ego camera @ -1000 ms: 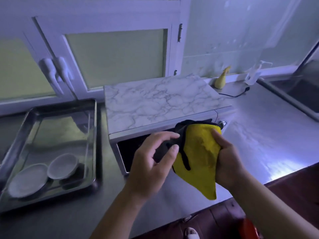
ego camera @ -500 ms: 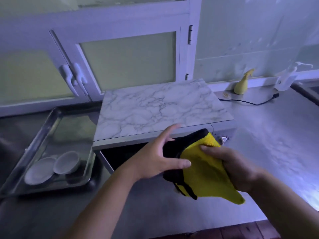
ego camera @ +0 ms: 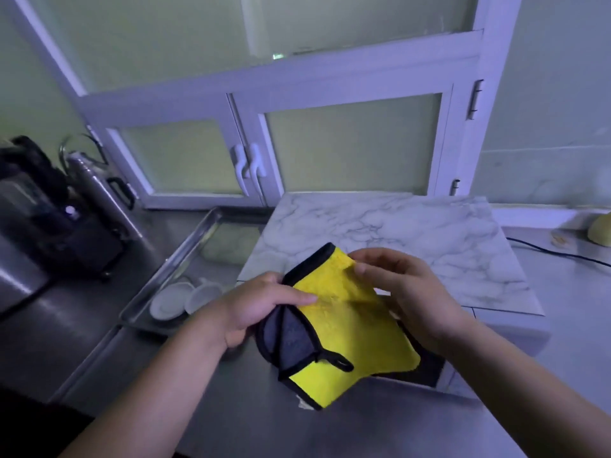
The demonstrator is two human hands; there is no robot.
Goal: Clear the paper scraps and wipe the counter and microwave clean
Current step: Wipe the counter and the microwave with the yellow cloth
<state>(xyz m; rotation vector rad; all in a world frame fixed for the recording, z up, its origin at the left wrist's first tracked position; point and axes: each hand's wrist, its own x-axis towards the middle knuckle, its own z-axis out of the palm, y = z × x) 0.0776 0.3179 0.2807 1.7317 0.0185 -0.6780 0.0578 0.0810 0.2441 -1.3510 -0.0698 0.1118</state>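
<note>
- The cloth [ego camera: 347, 325] in front of the microwave [ego camera: 396, 233] is fuzzy yellow fabric, with a grey matt reverse and black stitched edging.
- The microwave's top is smooth and marble-patterned, with a dull sheen.
- The counter [ego camera: 82, 325] under the microwave is brushed metal with soft reflections.
- The tray [ego camera: 185, 256] left of the microwave is shiny metal; the dishes [ego camera: 168, 302] in it are smooth and white.
- The cabinet panes [ego camera: 353, 143] behind the microwave are frosted and matt.

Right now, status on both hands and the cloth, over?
Left hand grips yellow cloth at its left edge. Right hand pinches its top edge. Cloth held in front of microwave, not yet wiping. No obstruction seen.
</note>
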